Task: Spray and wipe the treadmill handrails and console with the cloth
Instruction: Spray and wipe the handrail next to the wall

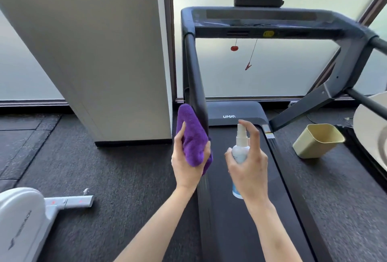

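Against the smooth black handrail (194, 77), left hand (187, 163) clutches fuzzy purple cloth (191, 136); right hand (250, 165) grips slim spray bottle (240, 150).

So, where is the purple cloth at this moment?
In the head view, the purple cloth is just left of centre, gripped by the left hand and pressed against the left handrail, with the spray bottle to its right.

Right handrail (379, 44) — cropped (frame edge)
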Tool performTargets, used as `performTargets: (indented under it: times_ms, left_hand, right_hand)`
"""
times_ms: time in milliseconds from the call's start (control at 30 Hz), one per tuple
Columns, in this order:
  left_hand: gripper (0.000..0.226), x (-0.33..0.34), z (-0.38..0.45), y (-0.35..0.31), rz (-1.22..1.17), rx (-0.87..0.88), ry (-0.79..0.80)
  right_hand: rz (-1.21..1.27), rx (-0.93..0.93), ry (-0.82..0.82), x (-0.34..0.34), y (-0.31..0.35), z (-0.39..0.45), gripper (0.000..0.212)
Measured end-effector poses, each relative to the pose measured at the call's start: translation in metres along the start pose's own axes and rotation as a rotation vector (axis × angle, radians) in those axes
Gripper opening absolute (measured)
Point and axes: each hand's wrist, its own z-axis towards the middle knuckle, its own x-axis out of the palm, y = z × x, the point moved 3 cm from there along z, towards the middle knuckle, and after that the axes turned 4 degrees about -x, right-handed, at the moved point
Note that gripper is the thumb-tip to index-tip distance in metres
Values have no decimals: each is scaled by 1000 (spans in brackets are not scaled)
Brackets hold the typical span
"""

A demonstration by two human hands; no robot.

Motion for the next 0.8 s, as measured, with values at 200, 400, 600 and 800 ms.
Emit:
performTargets:
  times_ms: [200,400,600,800]
  left_hand:
    - [69,1,31,-29,-111,-198,115]
    - [80,22,103,-60,-101,-403,203]
    - [90,42,154,-62,-38,-461,197]
    - [73,65,214,-46,-247,-514,232]
  right_hand:
    - [15,-28,17,-5,-3,9,68]
    - [39,-54,32,-4,0,37,65]
    - [37,-43,35,15,-5,79,69]
    - [-3,-66,-16,48,-13,134,71]
